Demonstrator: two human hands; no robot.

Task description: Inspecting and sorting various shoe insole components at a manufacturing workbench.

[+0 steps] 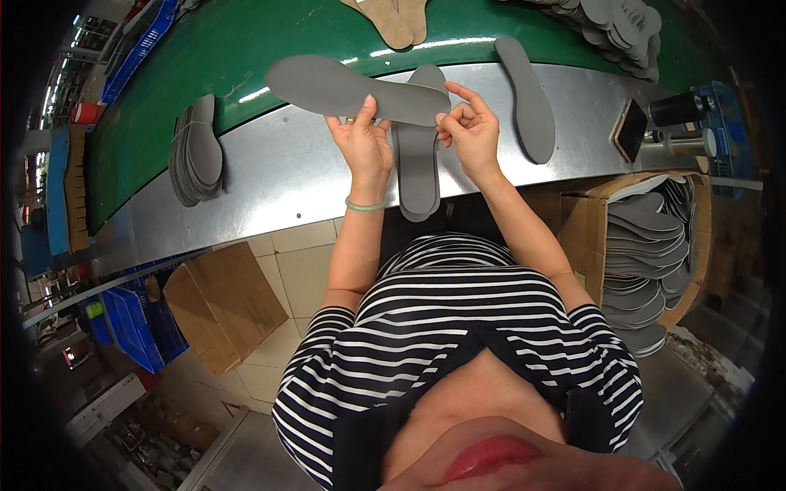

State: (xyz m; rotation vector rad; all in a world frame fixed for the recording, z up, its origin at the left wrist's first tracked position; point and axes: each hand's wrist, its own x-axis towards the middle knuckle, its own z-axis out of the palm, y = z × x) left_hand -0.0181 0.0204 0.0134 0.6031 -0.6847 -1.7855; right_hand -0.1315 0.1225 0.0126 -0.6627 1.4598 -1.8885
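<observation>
A grey insole [344,90] is held up crosswise over the metal table edge. My left hand [363,147] grips it near its middle, thumb on top and fingers beneath. At its right end my right hand [472,135] pinches the rim between thumb and finger, with another finger stretched out. Below it, a second grey insole [418,176] lies lengthwise on the metal, partly covered by the held one. To the right of my right hand rests a single grey insole [528,106], reaching from the metal onto the green surface.
A banded stack of grey insoles [196,151] lies at the left. Brown insoles [395,20] and a grey insole pile [618,29] lie farther back. A phone [629,131] and a black bottle [679,109] are at right, above a carton [585,233] full of insoles.
</observation>
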